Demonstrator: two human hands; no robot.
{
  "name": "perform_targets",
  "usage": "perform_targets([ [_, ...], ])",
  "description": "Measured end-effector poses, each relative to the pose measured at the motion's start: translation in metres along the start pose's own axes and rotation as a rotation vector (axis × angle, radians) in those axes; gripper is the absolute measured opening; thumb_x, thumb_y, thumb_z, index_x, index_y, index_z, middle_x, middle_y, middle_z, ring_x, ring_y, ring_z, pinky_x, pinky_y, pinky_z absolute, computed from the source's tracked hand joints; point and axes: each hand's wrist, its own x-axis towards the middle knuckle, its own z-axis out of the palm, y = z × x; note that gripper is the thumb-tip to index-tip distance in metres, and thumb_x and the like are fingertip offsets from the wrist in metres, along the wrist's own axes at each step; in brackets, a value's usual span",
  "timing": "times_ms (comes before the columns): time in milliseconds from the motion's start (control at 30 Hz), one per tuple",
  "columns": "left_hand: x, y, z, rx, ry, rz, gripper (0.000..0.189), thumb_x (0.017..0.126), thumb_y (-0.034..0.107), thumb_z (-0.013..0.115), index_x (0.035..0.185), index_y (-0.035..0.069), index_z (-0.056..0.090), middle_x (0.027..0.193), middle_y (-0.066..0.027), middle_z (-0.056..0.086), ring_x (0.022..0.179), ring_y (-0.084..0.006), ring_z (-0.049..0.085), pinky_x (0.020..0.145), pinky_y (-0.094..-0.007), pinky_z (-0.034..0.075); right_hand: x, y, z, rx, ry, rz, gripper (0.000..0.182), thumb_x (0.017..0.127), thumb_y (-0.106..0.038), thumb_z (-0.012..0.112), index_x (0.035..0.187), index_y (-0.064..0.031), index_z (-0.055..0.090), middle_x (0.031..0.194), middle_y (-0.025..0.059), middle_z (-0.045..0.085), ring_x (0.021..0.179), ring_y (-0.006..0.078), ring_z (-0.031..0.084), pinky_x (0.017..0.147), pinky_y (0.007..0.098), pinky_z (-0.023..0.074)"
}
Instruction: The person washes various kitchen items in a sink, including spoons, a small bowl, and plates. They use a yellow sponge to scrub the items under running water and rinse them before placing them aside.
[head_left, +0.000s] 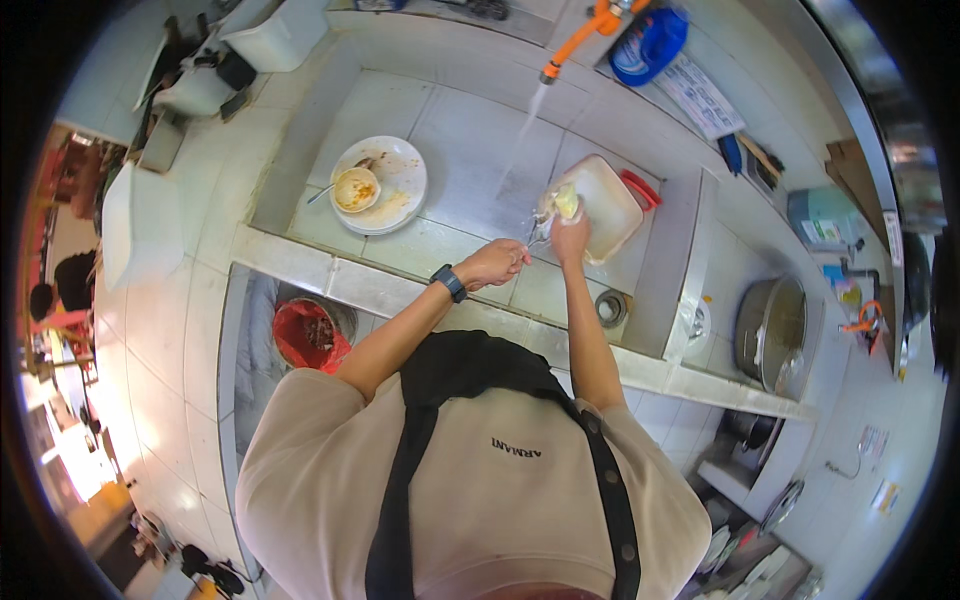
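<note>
My left hand (495, 262), with a dark watch at the wrist, grips metal cutlery (538, 238), seemingly by the handles. A yellow sponge (566, 201) is in my right hand (571, 234), at the cutlery's other end and over the near left edge of a whitish rectangular basin (616, 202). Water (534, 112) runs from an orange tap (551, 73) into the tiled sink (465, 150). Stacked white plates (397, 169) lie at the sink's left, smeared with food, and hold a small soiled bowl (356, 190) and a spoon (319, 196).
Something red (640, 189) lies behind the basin. A drain (610, 307) is at the near right. A red-lined bin (304, 330) stands below the left ledge. Beyond the right wall is a large metal pot (765, 334). A blue bottle (649, 45) stands by the tap.
</note>
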Motion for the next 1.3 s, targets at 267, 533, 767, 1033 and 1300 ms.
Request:
perform_targets([
  [267, 0.042, -0.011, 0.021, -0.004, -0.056, 0.061, 0.025, 0.096, 0.023, 0.038, 0.098, 0.003, 0.053, 0.061, 0.0022, 0.040, 0.046, -0.0067, 0.037, 0.038, -0.0216, 0.029, -0.050, -0.007, -0.021, 1.109, -0.138, 0.618, 0.028, 0.089, -0.026, 0.057, 0.105, -0.0028, 0.060, 0.089, 0.0053, 0.063, 0.079, 0.0151, 0.060, 0.066, 0.0281, 0.0457],
  [533, 0.037, -0.016, -0.015, 0.125, -0.203, 0.203, 0.027, 0.095, 0.022, 0.041, 0.102, 0.000, 0.053, 0.084, -0.0111, 0.060, 0.079, -0.0202, 0.063, 0.070, -0.0325, 0.053, -0.018, 0.115, -0.145, 1.241, 0.237, 0.532, 0.016, 0.089, -0.016, 0.048, 0.099, -0.0078, 0.058, 0.077, 0.0011, 0.059, 0.062, 0.0104, 0.056, 0.048, 0.0246, 0.0464],
  [767, 0.032, -0.066, -0.210, -0.795, 1.133, 0.405, 0.030, 0.089, 0.018, 0.044, 0.114, 0.003, 0.041, 0.102, -0.0154, 0.053, 0.087, -0.0273, 0.058, 0.075, -0.0386, 0.052, -0.001, 0.361, -0.300, 0.932, 0.427, 0.968, 0.020, 0.087, -0.016, 0.044, 0.100, -0.0083, 0.058, 0.078, 0.0029, 0.058, 0.065, 0.0153, 0.056, 0.054, 0.0301, 0.0446],
  [1033, 0.031, -0.074, -0.289, -1.186, 1.219, 0.366, 0.035, 0.089, 0.012, 0.040, 0.121, -0.003, 0.040, 0.099, -0.0212, 0.054, 0.084, -0.0315, 0.060, 0.075, -0.0405, 0.054, -0.033, 0.369, -0.299, 0.494, 0.435, 1.036, 0.024, 0.083, -0.018, 0.051, 0.103, -0.0060, 0.057, 0.089, 0.0063, 0.060, 0.078, 0.0191, 0.058, 0.064, 0.0337, 0.0471],
  [1300, 0.021, -0.068, -0.255, -0.710, 1.528, 0.499, 0.028, 0.087, 0.015, 0.050, 0.103, -0.008, 0.050, 0.098, -0.0177, 0.059, 0.082, -0.0256, 0.063, 0.067, -0.0332, 0.056, -0.052, 0.377, -0.304, -0.504, 0.080, 0.959, 0.031, 0.079, -0.019, 0.058, 0.107, -0.0037, 0.057, 0.099, 0.0097, 0.062, 0.091, 0.0229, 0.060, 0.074, 0.0374, 0.0496],
])
